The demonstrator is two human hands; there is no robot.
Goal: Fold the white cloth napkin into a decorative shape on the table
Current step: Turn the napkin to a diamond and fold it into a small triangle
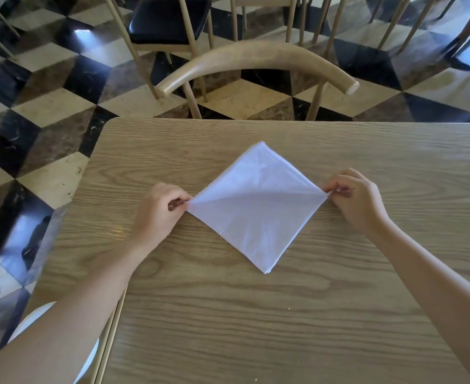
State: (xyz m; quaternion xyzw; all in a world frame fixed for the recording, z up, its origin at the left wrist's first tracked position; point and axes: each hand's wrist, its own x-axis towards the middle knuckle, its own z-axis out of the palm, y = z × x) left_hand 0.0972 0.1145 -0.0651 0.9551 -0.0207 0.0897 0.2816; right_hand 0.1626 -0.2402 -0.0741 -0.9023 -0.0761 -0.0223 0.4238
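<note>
The soft, limp napkin [256,209] is pinched at its side corners — left hand [161,209], right hand [360,198] — so it's best gripped there, layers together.

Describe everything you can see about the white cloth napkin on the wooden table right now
The white cloth napkin is folded into a layered square and turned like a diamond, one corner pointing away, one toward the person. It looks like thin, slightly creased fabric, with stacked edges showing at the near corner. It lies on the light wood-grain table, mostly flat, though the top layer lifts slightly between the side corners. The left hand pinches the left corner and the right hand pinches the right corner.
</note>
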